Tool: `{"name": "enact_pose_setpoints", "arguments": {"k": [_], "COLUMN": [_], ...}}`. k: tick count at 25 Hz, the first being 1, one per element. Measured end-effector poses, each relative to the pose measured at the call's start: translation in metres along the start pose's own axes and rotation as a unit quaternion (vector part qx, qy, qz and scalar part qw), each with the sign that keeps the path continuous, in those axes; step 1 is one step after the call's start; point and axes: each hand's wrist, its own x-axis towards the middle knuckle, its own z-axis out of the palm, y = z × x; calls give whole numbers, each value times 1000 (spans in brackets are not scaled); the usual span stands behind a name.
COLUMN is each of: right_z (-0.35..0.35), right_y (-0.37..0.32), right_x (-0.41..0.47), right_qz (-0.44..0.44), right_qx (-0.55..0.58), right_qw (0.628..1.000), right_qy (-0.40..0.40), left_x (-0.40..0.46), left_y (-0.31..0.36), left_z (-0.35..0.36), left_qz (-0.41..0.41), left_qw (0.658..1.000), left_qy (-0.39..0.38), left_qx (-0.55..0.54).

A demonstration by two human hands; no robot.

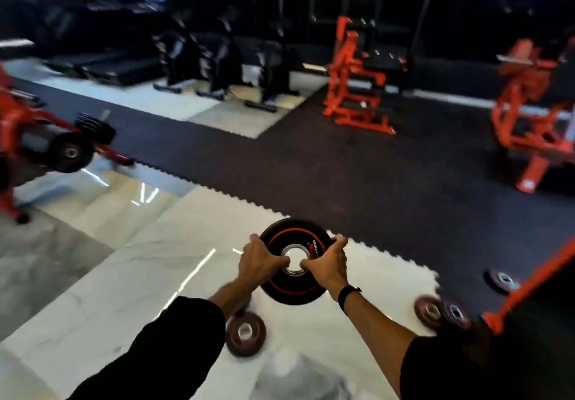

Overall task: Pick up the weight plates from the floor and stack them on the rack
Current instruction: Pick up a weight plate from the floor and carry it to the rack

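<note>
Black weight plate point(295, 261) with a red ring and steel hub held off the floor point(130, 275), face up and slightly tilted, between both hands: left hand point(259, 261) clamped on its left rim with the thumb at the centre hole, right hand point(329, 262) clamped on the right rim, thumb likewise at the hole, a dark band on that wrist. Below on the pale glossy floor, one smaller plate point(245, 332) under the left forearm, two more point(441, 309) near the dark mat's edge, another point(504, 281) on the mat. Red rack point(37, 138) with loaded plates far left, well apart.
</note>
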Motion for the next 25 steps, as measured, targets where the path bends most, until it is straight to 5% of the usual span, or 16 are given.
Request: {"name": "enact_pose_setpoints", "arguments": {"k": [5, 13, 25], "right_z": [81, 243, 444], "right_y": [-177, -390, -510], "right_x": [30, 44, 164], "right_qz": [-176, -274, -320], "right_qx": [32, 144, 127], "right_qw": [984, 942, 915], "right_qy": [-25, -127, -211], "left_x": [48, 115, 294], "left_y": [12, -22, -110], "left_z": [-187, -434, -554], "left_qz": [84, 141, 95], "left_qw": [977, 900, 884], "left_qy": [195, 408, 455], "left_qx": [-4, 63, 48]}}
